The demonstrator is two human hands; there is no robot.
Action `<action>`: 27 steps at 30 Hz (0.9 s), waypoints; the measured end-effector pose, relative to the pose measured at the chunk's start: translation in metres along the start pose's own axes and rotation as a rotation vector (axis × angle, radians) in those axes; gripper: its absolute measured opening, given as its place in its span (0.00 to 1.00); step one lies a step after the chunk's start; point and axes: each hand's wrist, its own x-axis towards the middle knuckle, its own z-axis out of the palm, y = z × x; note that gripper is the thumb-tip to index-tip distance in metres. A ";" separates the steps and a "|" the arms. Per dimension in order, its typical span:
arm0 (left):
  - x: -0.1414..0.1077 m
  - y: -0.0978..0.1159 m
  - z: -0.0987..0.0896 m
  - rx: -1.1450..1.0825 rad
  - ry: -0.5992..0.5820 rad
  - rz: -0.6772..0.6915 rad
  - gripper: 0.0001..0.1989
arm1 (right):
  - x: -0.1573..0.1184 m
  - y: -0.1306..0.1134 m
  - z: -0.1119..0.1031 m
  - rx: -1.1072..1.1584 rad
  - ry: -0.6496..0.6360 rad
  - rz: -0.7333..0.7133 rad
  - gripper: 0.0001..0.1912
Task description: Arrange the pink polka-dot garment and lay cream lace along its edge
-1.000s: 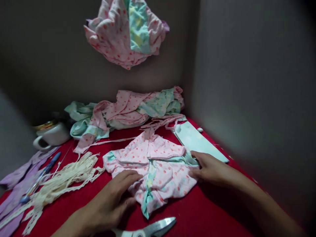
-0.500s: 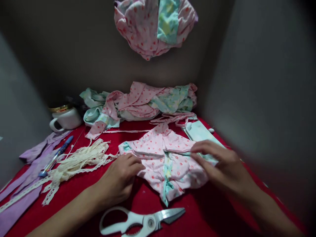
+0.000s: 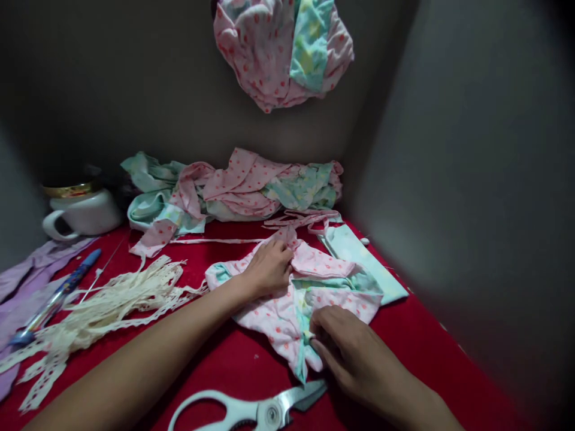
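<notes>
A small sewn cloth piece (image 3: 265,320), pink with red dots and mint-green trim, lies on the red cloth, its pointed end towards me. My left hand (image 3: 269,266) is over its upper middle, fingers curled down and closed on the fabric; the fingertips are partly hidden. Near the pointed end, my right hand (image 3: 354,347) pinches the fabric beside the mint strip (image 3: 303,311) down the middle. White-handled scissors (image 3: 265,413) lie just in front of the piece, their blade tips close to my right hand.
Cream lace trim (image 3: 121,293), a blue pen (image 3: 63,293) and purple cloth (image 3: 27,275) lie at left, below a white mug (image 3: 85,212). Crumpled fabrics (image 3: 242,185) line the back wall, and a pink bundle (image 3: 269,54) hangs above. A pale-mint folded cloth (image 3: 371,263) lies at right.
My left hand has moved up and right onto the middle of the cloth piece. My right hand has come down and left from its right edge to near the point. The view has shifted slightly.
</notes>
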 end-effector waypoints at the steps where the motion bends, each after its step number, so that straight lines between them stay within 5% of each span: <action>1: 0.000 -0.002 0.004 0.007 0.009 0.002 0.09 | -0.001 0.001 0.000 0.013 0.003 -0.003 0.06; 7: -0.005 -0.006 0.007 0.005 0.008 0.010 0.10 | 0.008 -0.007 0.010 -0.174 0.036 0.018 0.16; 12: 0.001 -0.009 0.005 -0.023 -0.021 -0.045 0.10 | 0.017 -0.027 0.010 -0.289 -0.020 0.103 0.10; 20: 0.033 -0.024 -0.018 0.103 -0.015 -0.396 0.13 | 0.017 -0.017 0.018 -0.060 0.033 -0.016 0.11; 23: 0.046 -0.032 -0.022 0.120 -0.122 -0.528 0.15 | 0.020 -0.009 0.025 -0.126 0.104 -0.048 0.04; 27: 0.060 -0.029 -0.011 0.125 -0.225 -0.531 0.17 | 0.029 -0.003 0.035 -0.200 0.257 -0.266 0.03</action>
